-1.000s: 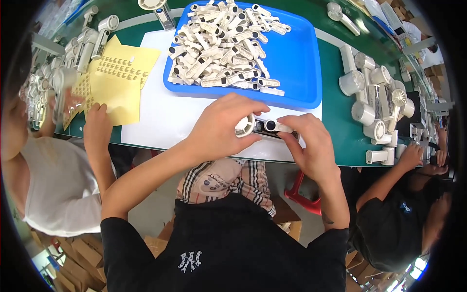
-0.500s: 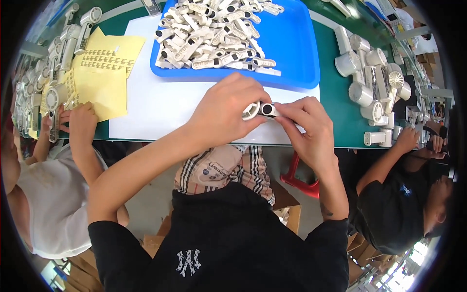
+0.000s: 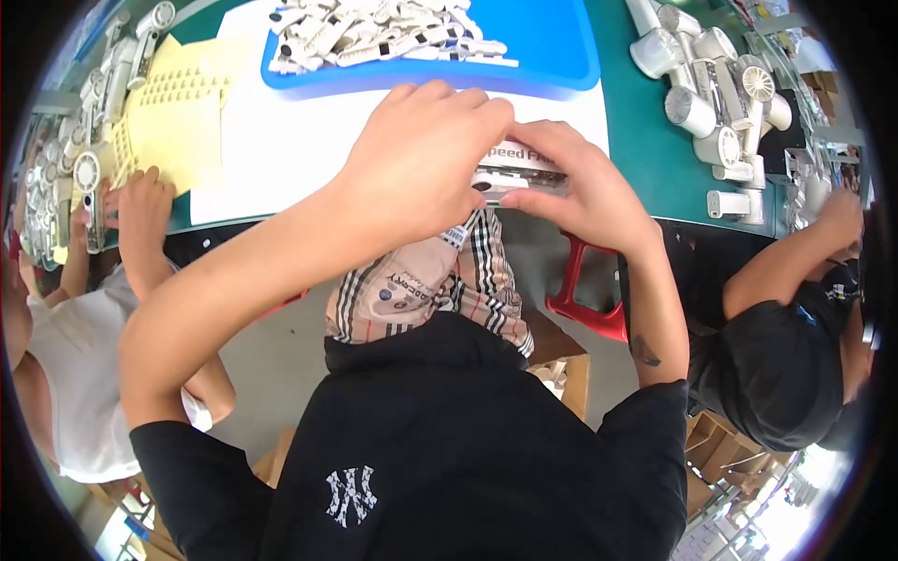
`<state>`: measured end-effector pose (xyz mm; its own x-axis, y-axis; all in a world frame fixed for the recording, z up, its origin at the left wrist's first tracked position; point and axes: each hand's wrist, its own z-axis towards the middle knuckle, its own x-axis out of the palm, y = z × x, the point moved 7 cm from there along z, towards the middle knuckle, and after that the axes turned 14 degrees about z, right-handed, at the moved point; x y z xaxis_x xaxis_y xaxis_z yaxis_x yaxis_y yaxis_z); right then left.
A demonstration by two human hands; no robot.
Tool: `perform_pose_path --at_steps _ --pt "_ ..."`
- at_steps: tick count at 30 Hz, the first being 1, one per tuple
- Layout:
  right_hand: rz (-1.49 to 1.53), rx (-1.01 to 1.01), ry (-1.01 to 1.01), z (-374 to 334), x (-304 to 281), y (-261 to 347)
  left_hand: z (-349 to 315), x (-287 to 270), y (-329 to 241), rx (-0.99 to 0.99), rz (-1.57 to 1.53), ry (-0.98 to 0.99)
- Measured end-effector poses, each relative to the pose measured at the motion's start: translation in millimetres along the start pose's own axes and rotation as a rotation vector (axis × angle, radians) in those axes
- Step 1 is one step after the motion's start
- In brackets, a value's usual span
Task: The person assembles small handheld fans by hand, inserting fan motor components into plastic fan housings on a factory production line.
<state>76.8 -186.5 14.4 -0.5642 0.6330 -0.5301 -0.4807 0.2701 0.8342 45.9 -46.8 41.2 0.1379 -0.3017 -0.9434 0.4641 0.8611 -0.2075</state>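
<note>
Head view: left hand (image 3: 421, 150) and right hand (image 3: 596, 194) meet at a pale handheld device (image 3: 520, 176) with a dark strip. Left grip is closed on its left end; right grip is closed on its right end. Device position: over the white sheet (image 3: 281, 140), near the front edge of the green surface (image 3: 641, 168) – contact below cannot be determined. Blue tray (image 3: 550, 47) with white parts (image 3: 374, 37) lies beyond.

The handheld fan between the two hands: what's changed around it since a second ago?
The handheld fan seems turned: a printed side now shows, and its round head is hidden. The left hand and right hand have drawn together around it. The view shifted, putting the blue tray higher in the picture. Unchanged: both hands hold the fan; cream parts lie in the tray.
</note>
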Motion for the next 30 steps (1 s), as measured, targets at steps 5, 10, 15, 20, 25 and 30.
perform_pose_path --at_steps 5,10,15,20,25,30 --pt "-0.219 -0.165 -0.103 -9.8 16.4 -2.3 -7.3 19.8 1.6 -0.127 -0.022 -0.019" --pt "-0.041 -0.151 -0.147 -1.1 13.5 -9.3 -6.0 21.9 9.1 -0.211 0.001 -0.035" --pt "0.191 -0.018 -0.167 6.8 4.7 -16.4 2.1 9.8 14.9 -0.262 -0.06 -0.001" --pt "0.143 -0.097 -0.472 -19.5 -39.7 -1.3 21.4 -14.4 27.4 -0.282 -0.221 0.281" --pt "0.196 0.085 -0.948 -104.8 -84.2 -59.5 120.7 -53.3 77.3 -0.209 -0.187 -0.107" --pt "-0.343 0.056 -0.806 -76.8 -67.7 -44.5 266.0 -25.5 194.1 -0.498 0.129 -0.14"
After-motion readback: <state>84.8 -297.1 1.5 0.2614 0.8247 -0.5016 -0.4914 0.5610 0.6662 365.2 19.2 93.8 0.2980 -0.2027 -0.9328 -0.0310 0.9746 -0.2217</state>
